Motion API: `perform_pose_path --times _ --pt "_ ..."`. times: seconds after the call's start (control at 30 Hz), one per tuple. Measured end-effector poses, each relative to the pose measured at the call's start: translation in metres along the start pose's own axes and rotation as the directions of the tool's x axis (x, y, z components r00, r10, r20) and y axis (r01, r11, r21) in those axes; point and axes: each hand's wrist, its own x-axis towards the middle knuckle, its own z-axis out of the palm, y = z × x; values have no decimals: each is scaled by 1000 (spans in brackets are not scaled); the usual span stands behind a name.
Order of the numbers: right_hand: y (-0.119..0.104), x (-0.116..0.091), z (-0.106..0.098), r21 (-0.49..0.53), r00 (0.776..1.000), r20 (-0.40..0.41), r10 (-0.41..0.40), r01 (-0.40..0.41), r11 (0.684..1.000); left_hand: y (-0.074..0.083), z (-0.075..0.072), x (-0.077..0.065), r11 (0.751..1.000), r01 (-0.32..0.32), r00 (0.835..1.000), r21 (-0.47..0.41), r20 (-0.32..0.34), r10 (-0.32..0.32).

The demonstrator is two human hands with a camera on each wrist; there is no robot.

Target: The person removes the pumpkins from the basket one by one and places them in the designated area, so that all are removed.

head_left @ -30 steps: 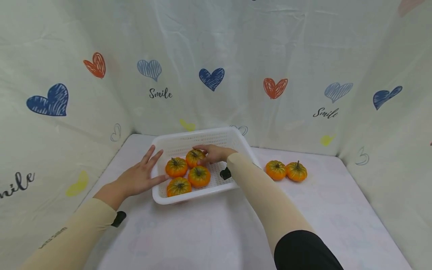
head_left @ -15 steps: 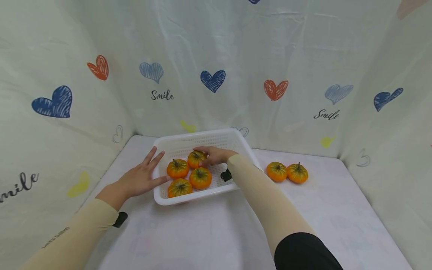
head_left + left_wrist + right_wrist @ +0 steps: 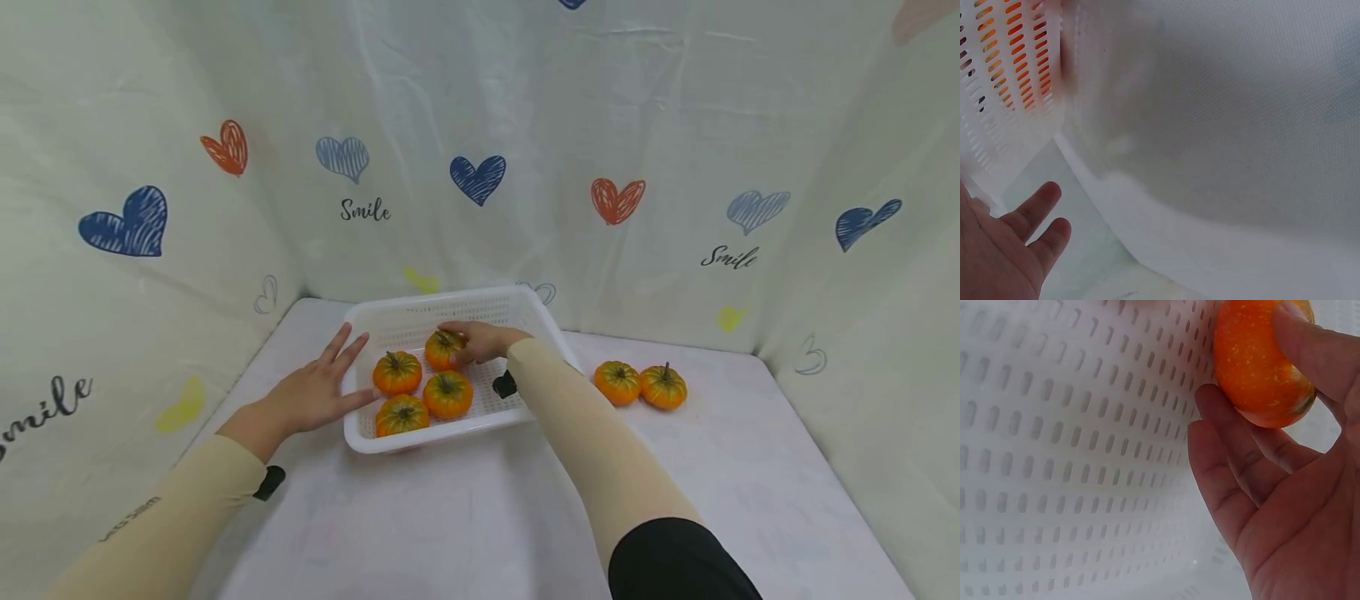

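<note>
Inside the white perforated basket point(image 3: 495, 425) my right hand point(image 3: 483, 342) grips a small orange pumpkin point(image 3: 441, 350) at the back of a cluster. In the right wrist view the thumb lies on one side of that pumpkin point(image 3: 1257, 369) and fingers curl beneath it. Three more pumpkins sit close by: one at the left point(image 3: 397, 372), one in the middle point(image 3: 447, 394) and one at the front point(image 3: 402, 414). My left hand point(image 3: 311, 396) has its fingers spread at the basket's left side, the thumb reaching the rim. In the left wrist view two extended fingers point(image 3: 1041, 203) show beside the basket wall.
Two further pumpkins, a nearer one point(image 3: 617, 382) and one with an upright stem point(image 3: 663, 387), stand side by side on the white-covered table point(image 3: 420, 525) right of the basket. A cloth backdrop point(image 3: 540, 100) printed with hearts rises behind and at both sides.
The gripped pumpkin has shifted slightly right, opening a small gap from the left one. The whole head view has drifted a little; the left hand keeps its pose at the basket.
</note>
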Motion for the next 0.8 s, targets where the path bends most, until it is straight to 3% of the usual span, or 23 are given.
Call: perform_pose_path --times 0.5,0.8 --pt "5 -4 -10 -61 998 -47 -34 31 998 0 -1 -1 1000 -14 1000 5 6 14" --pt "11 -19 -20 32 998 -66 -23 26 999 0 -2 -2 1000 -14 1000 10 9 13"
